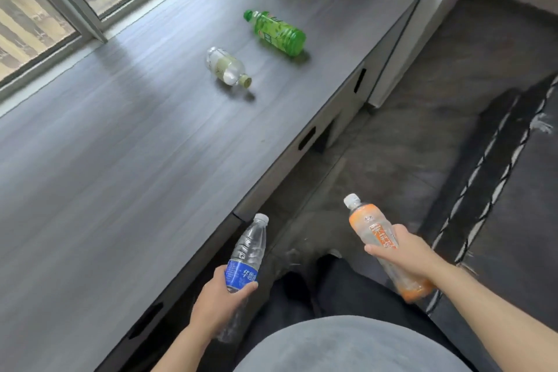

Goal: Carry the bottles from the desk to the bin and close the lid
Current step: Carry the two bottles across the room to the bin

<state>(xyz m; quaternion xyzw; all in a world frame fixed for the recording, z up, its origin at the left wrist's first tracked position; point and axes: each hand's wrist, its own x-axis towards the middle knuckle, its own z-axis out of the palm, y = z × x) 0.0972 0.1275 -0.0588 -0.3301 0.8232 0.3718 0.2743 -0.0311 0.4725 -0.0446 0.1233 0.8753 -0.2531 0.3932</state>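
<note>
Bottles, four: clear water bottle [247, 254] wrapped in our left hand [216, 300], orange drink bottle [382, 243] wrapped in our right hand [406, 254], both off the bench [120, 160]; green bottle [276, 32] and small clear bottle [226, 67] lie on it. Bin unseen. We judge: keep each grip mid-body, firm without crushing, while carrying.

Desk [120, 160] matt grey woodgrain; bottles [247, 254] clear glossy plastic (labels shiny).

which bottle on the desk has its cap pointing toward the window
The green bottle; it lies farther back with its cap toward the window, while the clear bottle has its cap pointing toward the desk's front edge.
</note>
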